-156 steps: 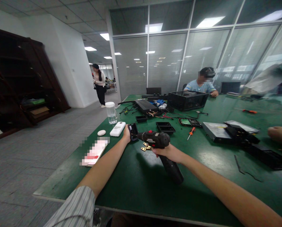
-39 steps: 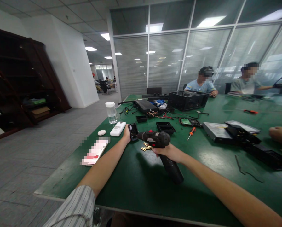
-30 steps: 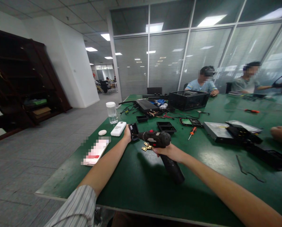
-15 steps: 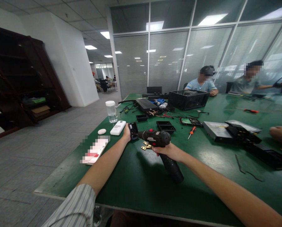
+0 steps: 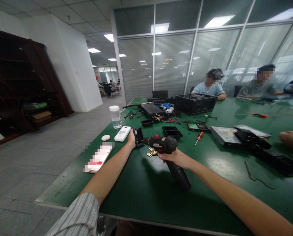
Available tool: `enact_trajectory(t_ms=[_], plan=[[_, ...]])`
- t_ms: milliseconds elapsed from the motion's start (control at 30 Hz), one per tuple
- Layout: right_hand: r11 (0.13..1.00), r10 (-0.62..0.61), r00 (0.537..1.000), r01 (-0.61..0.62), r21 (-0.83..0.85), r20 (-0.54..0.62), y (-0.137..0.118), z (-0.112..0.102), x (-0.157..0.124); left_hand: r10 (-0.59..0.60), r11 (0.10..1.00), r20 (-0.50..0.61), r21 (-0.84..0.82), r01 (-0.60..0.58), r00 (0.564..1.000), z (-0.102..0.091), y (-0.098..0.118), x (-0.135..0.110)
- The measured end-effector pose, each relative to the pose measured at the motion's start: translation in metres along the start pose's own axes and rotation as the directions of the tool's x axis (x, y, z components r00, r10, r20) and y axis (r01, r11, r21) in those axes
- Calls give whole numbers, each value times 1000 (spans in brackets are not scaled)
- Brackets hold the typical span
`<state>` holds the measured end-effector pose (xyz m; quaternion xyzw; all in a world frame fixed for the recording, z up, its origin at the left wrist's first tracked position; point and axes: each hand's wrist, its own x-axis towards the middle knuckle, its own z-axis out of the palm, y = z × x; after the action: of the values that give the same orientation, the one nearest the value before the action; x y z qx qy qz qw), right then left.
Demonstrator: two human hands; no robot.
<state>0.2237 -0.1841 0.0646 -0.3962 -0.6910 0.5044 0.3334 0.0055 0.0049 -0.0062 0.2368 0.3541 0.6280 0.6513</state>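
Note:
My right hand [image 5: 176, 158] is wrapped round the grip of a black cordless drill [image 5: 164, 145] with a red button on top. The drill's nose points left at a small black box-like part [image 5: 138, 136] standing on edge. My left hand [image 5: 131, 139] is closed on that black part and holds it upright on the green table [image 5: 141, 193]. Several small brass hinges [image 5: 151, 152] lie on the table just under the drill's nose.
A white device [image 5: 122, 133], a white oval [image 5: 105, 137] and a glass jar [image 5: 115, 116] sit to the left. Black trays [image 5: 172, 131], an orange screwdriver [image 5: 198, 137], a disc drive [image 5: 226, 136] and an open computer case [image 5: 194, 103] lie beyond. Two people sit at the far side; another person's hand [image 5: 291, 139] rests at right.
My hands, the drill and the black part have stayed in place. A person standing in the corridor 5 s ago is gone, and a second seated person has come into view at far right.

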Motion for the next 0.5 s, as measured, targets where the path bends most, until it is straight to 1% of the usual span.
enact_trajectory(t_ms=[100,233,500], plan=[[1000,-4,1000,4,5,1,-2,1,0,0,1000,17,10,-1,1000,-1,0,-1],[1000,-13,1000,13,-6,1,-5,1,-1,-2,1000,13,4,2,1000,-1,-1,-1],[999,-35,999,35,-17,31,0,-1,1,-2,1000,10,16,2,1000,-1,-2,1]])
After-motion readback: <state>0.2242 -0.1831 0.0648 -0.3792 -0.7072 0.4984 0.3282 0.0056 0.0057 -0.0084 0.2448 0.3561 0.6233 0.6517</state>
